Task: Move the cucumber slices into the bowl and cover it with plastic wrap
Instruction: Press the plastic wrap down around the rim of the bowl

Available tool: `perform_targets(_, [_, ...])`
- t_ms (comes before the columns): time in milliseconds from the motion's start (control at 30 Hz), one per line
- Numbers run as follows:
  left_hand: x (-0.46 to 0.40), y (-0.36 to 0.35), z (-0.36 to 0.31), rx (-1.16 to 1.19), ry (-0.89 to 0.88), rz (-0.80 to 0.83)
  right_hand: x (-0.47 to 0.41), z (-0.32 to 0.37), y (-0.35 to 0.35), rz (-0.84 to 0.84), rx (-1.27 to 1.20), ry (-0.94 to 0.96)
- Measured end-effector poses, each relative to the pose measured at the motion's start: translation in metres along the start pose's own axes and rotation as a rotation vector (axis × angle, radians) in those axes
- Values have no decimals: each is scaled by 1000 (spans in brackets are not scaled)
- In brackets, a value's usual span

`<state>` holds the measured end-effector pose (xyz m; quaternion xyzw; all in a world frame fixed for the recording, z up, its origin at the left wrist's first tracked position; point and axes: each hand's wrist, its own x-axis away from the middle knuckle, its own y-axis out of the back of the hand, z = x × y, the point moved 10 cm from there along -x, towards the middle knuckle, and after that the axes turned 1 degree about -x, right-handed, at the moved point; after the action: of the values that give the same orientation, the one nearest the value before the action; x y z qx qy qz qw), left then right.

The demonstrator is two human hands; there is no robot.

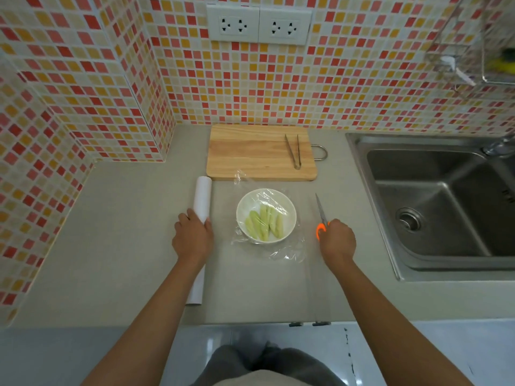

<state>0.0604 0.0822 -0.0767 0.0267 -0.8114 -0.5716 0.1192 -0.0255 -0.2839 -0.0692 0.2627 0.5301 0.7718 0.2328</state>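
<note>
So the slices are already sorted: the cucumber slices (pixel 264 224) lie side by side in the white bowl (pixel 266 215), which sits on the grey countertop (pixel 117 246) just in front of the wooden cutting board (pixel 262 151). The board is bare except for a pair of metal tongs (pixel 294 151) near its right edge. Looks like the wrap step is in hand now. A sheet of plastic wrap (pixel 278 247) is draped over the bowl, crinkled, with loose edges spilling onto the counter on the near and right sides.

The person's left hand (pixel 192 238) is closed around the plastic wrap roll (pixel 201 218), which lies on the counter just left of the bowl. The right hand (pixel 337 240) grips the orange handles of the scissors (pixel 322 215), blades together and pointing away, just right of the bowl. Can't tell if the sheet is cut free from the roll yet.

Next move is probably setting both things down and pressing the loose film tight around the rim, so the bowl actually seals. The sink (pixel 434 201) on the right looks empty.
</note>
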Motion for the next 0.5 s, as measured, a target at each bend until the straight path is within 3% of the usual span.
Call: perform_targets(500, [7, 3, 17, -188, 1, -22, 0, -1, -9, -12, 56, 75])
